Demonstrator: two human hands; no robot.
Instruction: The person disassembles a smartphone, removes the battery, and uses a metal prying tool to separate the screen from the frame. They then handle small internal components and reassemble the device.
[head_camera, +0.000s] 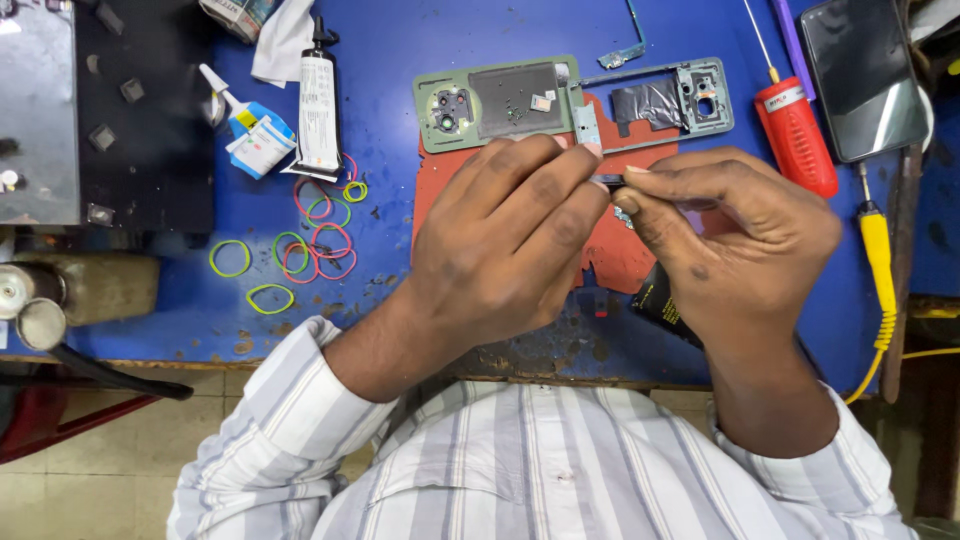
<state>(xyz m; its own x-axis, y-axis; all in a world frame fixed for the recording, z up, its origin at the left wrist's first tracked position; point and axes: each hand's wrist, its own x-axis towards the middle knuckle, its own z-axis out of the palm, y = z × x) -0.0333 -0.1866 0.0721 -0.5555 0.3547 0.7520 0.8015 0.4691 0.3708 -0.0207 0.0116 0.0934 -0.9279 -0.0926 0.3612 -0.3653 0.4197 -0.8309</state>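
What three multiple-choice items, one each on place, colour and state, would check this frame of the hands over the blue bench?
1. Where does the red-handled screwdriver lie?
A. Right of the phone frame
B. Among the rubber bands
C. On the floor

2. What colour is the phone back cover?
A. Orange
B. Pale green
C. Black

3. How do the left hand and right hand stand?
A. Flat on the bench
B. Far apart
C. Fingertips meeting on a small dark part

Key: 1 A, it lies between the frame and a dark phone; 2 B, its rim is green; 3 C, both pinch it above the red mat.
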